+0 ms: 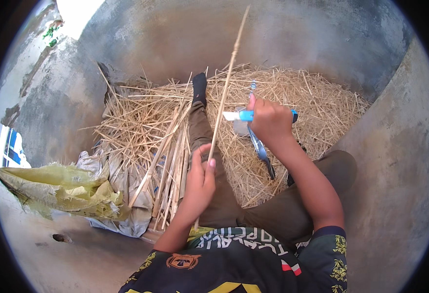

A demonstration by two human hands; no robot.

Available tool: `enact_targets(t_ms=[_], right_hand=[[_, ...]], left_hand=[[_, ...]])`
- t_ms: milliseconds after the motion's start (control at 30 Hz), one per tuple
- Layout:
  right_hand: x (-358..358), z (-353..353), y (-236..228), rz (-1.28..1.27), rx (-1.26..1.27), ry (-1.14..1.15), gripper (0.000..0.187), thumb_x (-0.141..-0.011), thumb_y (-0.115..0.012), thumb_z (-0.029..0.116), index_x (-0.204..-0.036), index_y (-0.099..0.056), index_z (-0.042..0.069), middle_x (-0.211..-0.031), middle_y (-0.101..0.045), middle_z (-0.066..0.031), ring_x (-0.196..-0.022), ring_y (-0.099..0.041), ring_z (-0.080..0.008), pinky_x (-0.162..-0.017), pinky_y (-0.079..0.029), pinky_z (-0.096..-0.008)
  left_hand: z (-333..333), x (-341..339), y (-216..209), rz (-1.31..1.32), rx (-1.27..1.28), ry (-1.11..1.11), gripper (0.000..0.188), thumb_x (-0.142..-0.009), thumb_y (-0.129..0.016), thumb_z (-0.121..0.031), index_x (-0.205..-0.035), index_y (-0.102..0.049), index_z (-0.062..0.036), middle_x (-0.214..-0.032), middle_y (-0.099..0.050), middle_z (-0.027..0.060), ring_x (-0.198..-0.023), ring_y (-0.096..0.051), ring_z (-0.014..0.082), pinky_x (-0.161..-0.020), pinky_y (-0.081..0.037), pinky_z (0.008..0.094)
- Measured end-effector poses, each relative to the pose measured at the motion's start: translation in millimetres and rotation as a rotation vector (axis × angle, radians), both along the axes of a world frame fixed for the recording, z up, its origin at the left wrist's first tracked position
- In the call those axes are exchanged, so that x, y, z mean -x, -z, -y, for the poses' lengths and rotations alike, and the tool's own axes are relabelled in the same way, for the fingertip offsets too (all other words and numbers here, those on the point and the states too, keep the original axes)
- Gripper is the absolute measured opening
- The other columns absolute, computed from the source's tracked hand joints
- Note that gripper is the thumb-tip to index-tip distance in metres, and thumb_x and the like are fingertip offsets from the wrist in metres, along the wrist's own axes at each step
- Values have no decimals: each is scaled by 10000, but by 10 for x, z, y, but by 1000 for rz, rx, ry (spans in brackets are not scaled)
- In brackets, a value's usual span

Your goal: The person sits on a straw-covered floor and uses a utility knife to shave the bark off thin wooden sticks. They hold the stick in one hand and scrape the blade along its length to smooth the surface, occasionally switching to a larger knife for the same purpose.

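Observation:
A long, thin, pale cane stick (225, 90) slants upward in front of me, its tip rising above the straw. My left hand (201, 180) is closed round its lower part, and the bottom end reaches down to my shirt. A blue utility knife (246, 115) is gripped in my right hand (273, 121). Its light blade points left and lies close to the stick; whether it touches cannot be told. Under the right hand, a blue patterned strip with a dark end (261, 151) lies over the straw, beside a small clear plastic piece (240, 128).
Loose straw and shavings (317, 107) spread around my outstretched leg (200, 122) and toward the back wall (292, 39). Several split cane strips (168, 168) lie to the left of that leg. Beyond them are a torn yellow sack (68, 188) and whitish sheeting (131, 215).

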State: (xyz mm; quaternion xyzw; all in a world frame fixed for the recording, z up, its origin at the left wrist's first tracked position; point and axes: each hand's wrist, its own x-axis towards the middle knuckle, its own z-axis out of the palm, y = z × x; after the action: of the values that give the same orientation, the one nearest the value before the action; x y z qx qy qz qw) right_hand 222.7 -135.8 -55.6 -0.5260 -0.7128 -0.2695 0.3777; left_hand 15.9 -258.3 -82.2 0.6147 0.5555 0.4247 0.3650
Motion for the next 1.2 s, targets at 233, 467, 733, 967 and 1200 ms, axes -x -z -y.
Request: enact_targets(t_ms=[233, 467, 733, 967, 1200], right_hand=[[156, 187, 32, 116, -90, -76, 324, -912, -657, 178, -619, -548, 93, -543, -538, -60, -460, -566, -228, -429, -439, -368], [255, 306, 23, 171, -103, -102, 355, -905, -670, 199, -609, -494, 113, -532, -481, -44, -452, -524, -219, -424, -409, -365], [257, 282, 23, 154, -115, -115, 354, -904, -675, 193, -610, -496, 110, -532, -480, -46, -464, -529, -221, -435, -403, -375], [71, 105, 16, 85, -113, -20, 348, -920, -658, 174, -601, -535, 105, -520, -537, -68, -432, -548, -237, -423, -411, -380], [-94, 169, -160, 56, -104, 14, 340, -921, -657, 178, -607, -556, 96, -520, -551, -74, -431, -563, -250, -415, -425, -383]], left_hand=[[-166, -209, -145, 387, 103, 121, 385, -988, -682, -309, -1219, -509, -54, -723, -448, -74, -616, -397, -2, -540, -320, 184], [-239, -301, -82, 713, 346, 189, 378, -1086, -454, -409, -921, -561, -85, -674, -358, -72, -471, -248, 26, -418, -194, 205], [-219, -313, -93, 726, 288, 224, 422, -1104, -401, -399, -886, -548, -70, -568, -325, -82, -457, -249, 26, -430, -211, 223], [-91, -305, -75, 539, 262, 278, 392, -1107, -392, -368, -867, -539, -95, -587, -320, -76, -493, -257, 36, -468, -229, 222], [-144, -166, 125, 337, 128, 189, 129, -989, -666, -167, -1073, -649, -71, -683, -386, -106, -568, -363, -11, -490, -284, 181]])
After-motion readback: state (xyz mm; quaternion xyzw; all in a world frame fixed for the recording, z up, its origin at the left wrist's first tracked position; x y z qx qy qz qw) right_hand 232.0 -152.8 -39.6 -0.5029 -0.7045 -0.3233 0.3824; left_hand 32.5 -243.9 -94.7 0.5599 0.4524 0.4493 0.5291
